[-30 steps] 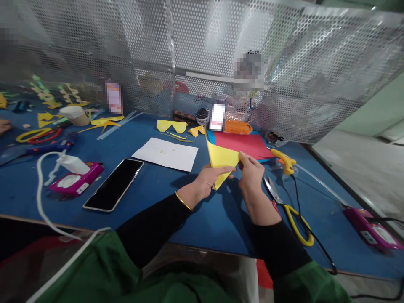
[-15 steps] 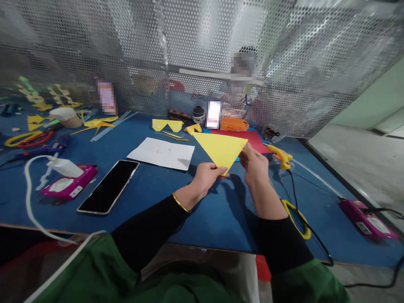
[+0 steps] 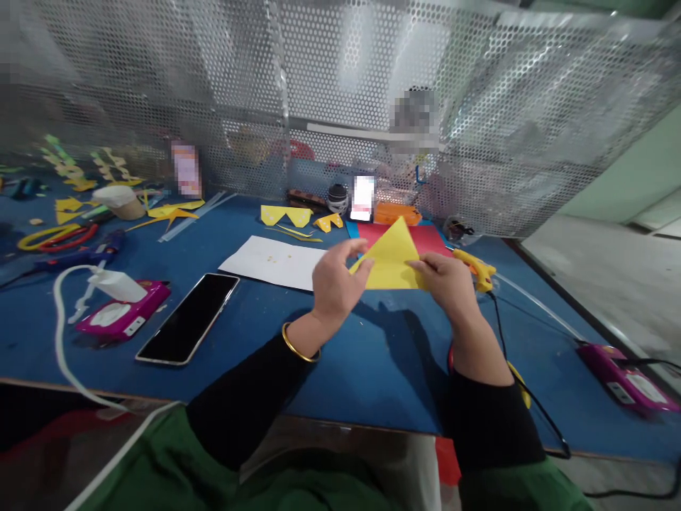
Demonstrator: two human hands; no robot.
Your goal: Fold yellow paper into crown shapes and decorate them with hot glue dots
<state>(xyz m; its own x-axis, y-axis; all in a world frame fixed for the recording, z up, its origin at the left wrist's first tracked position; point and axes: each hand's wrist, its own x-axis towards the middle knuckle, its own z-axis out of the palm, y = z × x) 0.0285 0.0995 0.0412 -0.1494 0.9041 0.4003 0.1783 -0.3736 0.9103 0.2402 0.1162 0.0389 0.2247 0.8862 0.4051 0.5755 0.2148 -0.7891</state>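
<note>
A yellow paper triangle [image 3: 391, 259] is held above the blue table [image 3: 255, 319], apex pointing away from me. My left hand [image 3: 335, 287] pinches its left corner with thumb and fingers. My right hand [image 3: 450, 284] grips its lower right corner. A red paper sheet [image 3: 425, 238] lies on the table just behind the triangle.
A white sheet [image 3: 271, 261], a black phone [image 3: 189, 318] and a pink box with a white charger [image 3: 120, 305] lie to the left. A yellow glue gun [image 3: 476, 268], yellow-handled scissors [image 3: 518, 387] and a pink box [image 3: 625, 376] lie right. Perforated metal screen [image 3: 340, 92] stands behind.
The triangle was turned over so its point now faces away instead of toward me. My left hand rose and shifted to the left corner; my right hand moved to the lower right corner.
</note>
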